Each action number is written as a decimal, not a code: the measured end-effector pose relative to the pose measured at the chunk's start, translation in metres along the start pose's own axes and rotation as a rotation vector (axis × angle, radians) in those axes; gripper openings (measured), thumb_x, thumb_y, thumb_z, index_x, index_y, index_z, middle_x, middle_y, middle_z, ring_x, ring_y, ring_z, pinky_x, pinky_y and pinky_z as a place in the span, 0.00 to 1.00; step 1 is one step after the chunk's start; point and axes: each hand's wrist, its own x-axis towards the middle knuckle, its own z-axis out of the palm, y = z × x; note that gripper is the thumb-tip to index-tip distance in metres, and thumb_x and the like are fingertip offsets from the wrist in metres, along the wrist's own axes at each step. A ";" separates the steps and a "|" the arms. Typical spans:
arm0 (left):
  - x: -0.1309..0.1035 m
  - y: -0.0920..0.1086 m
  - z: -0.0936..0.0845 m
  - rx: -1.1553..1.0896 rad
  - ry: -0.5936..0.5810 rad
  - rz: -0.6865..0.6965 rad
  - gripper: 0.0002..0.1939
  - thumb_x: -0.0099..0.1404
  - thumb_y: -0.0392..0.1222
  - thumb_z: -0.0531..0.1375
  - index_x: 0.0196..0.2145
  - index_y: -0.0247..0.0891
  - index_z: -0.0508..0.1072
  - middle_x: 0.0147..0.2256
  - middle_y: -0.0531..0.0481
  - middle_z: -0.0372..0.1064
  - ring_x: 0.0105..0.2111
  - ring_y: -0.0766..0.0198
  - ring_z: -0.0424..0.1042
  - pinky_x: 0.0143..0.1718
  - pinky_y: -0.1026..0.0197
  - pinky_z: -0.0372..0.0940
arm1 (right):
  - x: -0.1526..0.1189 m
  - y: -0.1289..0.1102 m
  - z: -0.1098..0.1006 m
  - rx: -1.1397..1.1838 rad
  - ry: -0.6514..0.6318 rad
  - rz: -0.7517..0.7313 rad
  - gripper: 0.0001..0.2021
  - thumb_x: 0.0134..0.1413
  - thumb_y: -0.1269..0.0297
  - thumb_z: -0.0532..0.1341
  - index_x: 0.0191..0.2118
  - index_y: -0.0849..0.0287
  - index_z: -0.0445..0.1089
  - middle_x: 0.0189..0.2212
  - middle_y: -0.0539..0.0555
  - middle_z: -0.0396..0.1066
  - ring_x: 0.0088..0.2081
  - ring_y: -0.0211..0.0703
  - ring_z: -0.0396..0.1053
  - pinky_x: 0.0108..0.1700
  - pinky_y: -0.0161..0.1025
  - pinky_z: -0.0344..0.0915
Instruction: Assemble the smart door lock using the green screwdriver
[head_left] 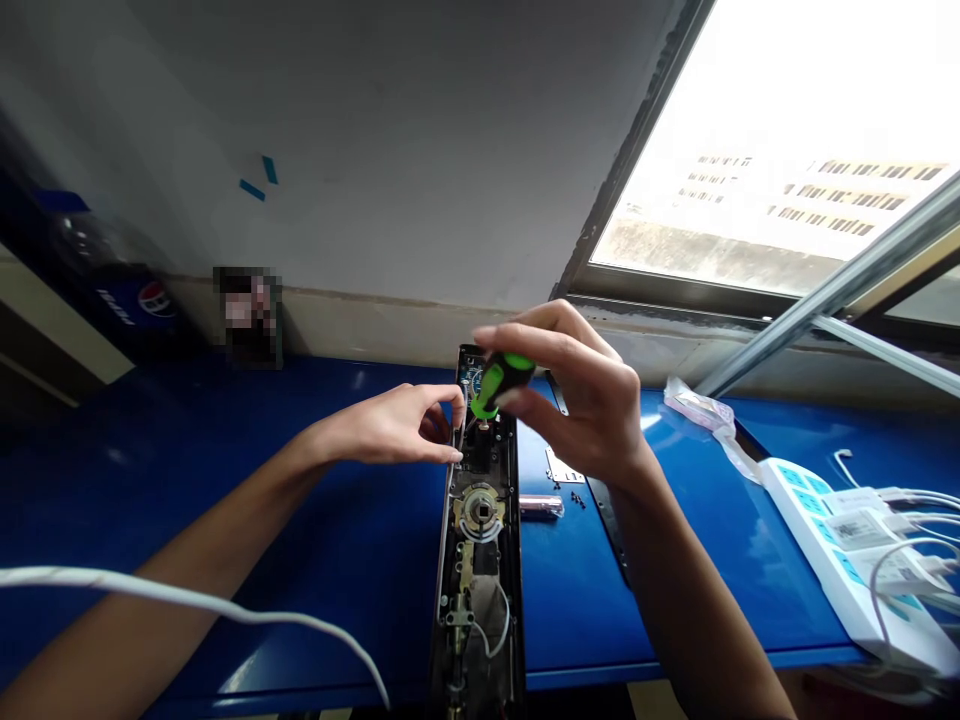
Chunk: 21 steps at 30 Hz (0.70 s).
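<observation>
White cable point(225, 605) sags across the nearest part of my view, crossing in front of my left forearm and not touching the work. Beyond it, a long black door-lock panel point(480, 560) lies flat on the blue table point(337, 540), running away from me with its open back facing up, so that its round spindle hub, thin wires and small circuit parts are exposed from above. My left hand point(397, 430) rests at the panel's left edge near the far end, fingers pinched against the frame; I judge it is there to steady the panel, though I cannot tell whether it also holds something small. My right hand point(577, 400) hovers over the same spot, fingertips closed around the green and black handle of a screwdriver point(499, 385), which stands nearly upright with its tip pointing down into the panel's upper section, a grip that suits turning a small screw. Just right of the panel lie a small clear tube-like piece point(541, 507), a few loose dark screws point(577, 497) and a flat metal plate point(562, 470), all near my right wrist. Farther right, a white power strip point(832, 540) with plugged-in chargers sits well apart, and a crumpled clear plastic bag point(701, 408) lies by the window sill. At the back stand a grey wall and a bright window point(787, 150).
</observation>
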 end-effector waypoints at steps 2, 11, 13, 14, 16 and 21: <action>0.001 -0.002 0.001 -0.006 -0.004 -0.008 0.20 0.58 0.49 0.69 0.45 0.40 0.73 0.39 0.48 0.78 0.38 0.53 0.78 0.40 0.55 0.72 | 0.000 -0.002 0.000 0.092 -0.074 0.042 0.21 0.69 0.69 0.60 0.64 0.48 0.70 0.56 0.56 0.74 0.53 0.48 0.75 0.51 0.49 0.77; 0.002 -0.004 0.001 -0.016 -0.024 -0.020 0.22 0.59 0.47 0.68 0.49 0.40 0.71 0.46 0.46 0.77 0.42 0.53 0.79 0.45 0.52 0.74 | -0.001 -0.003 0.000 -0.090 0.001 0.045 0.19 0.64 0.65 0.66 0.60 0.48 0.74 0.48 0.55 0.75 0.46 0.46 0.75 0.44 0.47 0.78; 0.003 -0.005 0.002 -0.025 -0.021 -0.018 0.21 0.59 0.47 0.69 0.48 0.40 0.71 0.46 0.46 0.76 0.43 0.53 0.79 0.45 0.52 0.74 | -0.001 -0.004 -0.001 0.009 -0.083 0.082 0.22 0.69 0.69 0.59 0.65 0.49 0.68 0.55 0.56 0.75 0.52 0.47 0.76 0.49 0.48 0.78; 0.003 -0.005 0.002 -0.031 -0.022 -0.014 0.20 0.59 0.47 0.69 0.47 0.40 0.72 0.46 0.46 0.76 0.44 0.52 0.78 0.45 0.52 0.74 | -0.001 -0.005 -0.001 0.025 -0.092 0.079 0.22 0.69 0.70 0.59 0.65 0.49 0.68 0.55 0.56 0.76 0.52 0.47 0.76 0.50 0.48 0.78; 0.003 -0.003 0.002 -0.046 -0.034 -0.013 0.19 0.59 0.46 0.69 0.46 0.39 0.72 0.46 0.46 0.76 0.46 0.51 0.78 0.47 0.52 0.74 | -0.001 -0.004 -0.001 -0.028 -0.057 0.027 0.20 0.65 0.68 0.65 0.61 0.49 0.72 0.48 0.54 0.78 0.45 0.45 0.77 0.46 0.47 0.79; 0.003 0.001 0.002 -0.056 -0.041 -0.036 0.20 0.59 0.47 0.69 0.46 0.39 0.72 0.47 0.45 0.76 0.46 0.50 0.77 0.47 0.51 0.74 | -0.002 -0.002 0.001 -0.141 0.007 -0.002 0.19 0.58 0.62 0.72 0.55 0.49 0.76 0.42 0.52 0.75 0.42 0.44 0.75 0.42 0.44 0.78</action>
